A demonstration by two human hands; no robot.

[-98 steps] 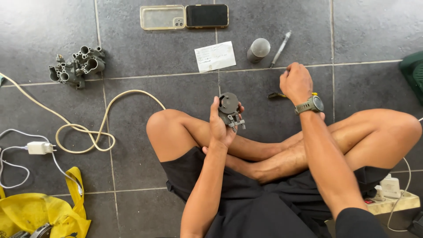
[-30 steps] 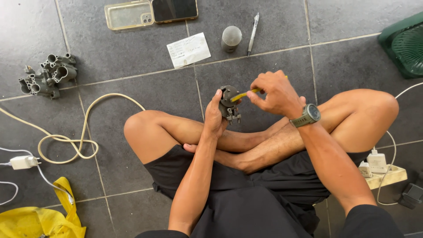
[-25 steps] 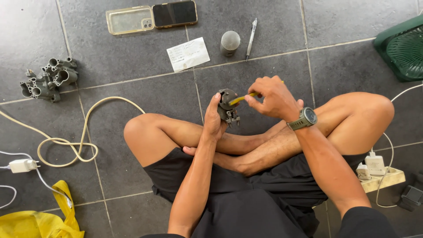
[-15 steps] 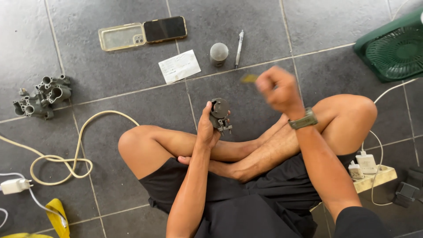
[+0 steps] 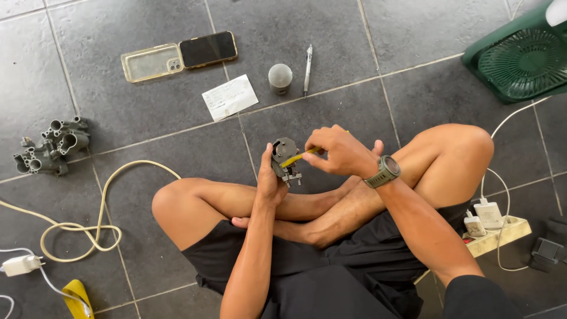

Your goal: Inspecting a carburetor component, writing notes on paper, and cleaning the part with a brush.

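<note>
Two bare hands meet at the centre of the frame, above crossed legs on dark grey floor tiles. The left hand point(image 5: 269, 180) is wrapped around a small grey metal part point(image 5: 284, 158), lumpy and cast-looking, with a spring and a bracket at its lower edge. The right hand point(image 5: 336, 155), a watch point(image 5: 383, 172) on its wrist, pinches a thin yellow-handled tool point(image 5: 298, 156) whose tip now rests against the part's face. Half a second ago that hand was lifted clear of the part, up and to the right; it has since come back down, so the tool is again at work on the piece.

Left of centre near the frame's edge lies a larger grey casting point(image 5: 52, 146) with round tubular ports, rough and matt. Along the top sit a clear phone case point(image 5: 151, 62), a glossy dark phone point(image 5: 208, 49), a white slip of paper point(image 5: 230, 97), a short grey cylinder point(image 5: 280, 78) and a pen point(image 5: 307, 69). A cream cable point(image 5: 94, 230) loops at lower left; a green slatted fan point(image 5: 522, 56) fills the upper right.
</note>
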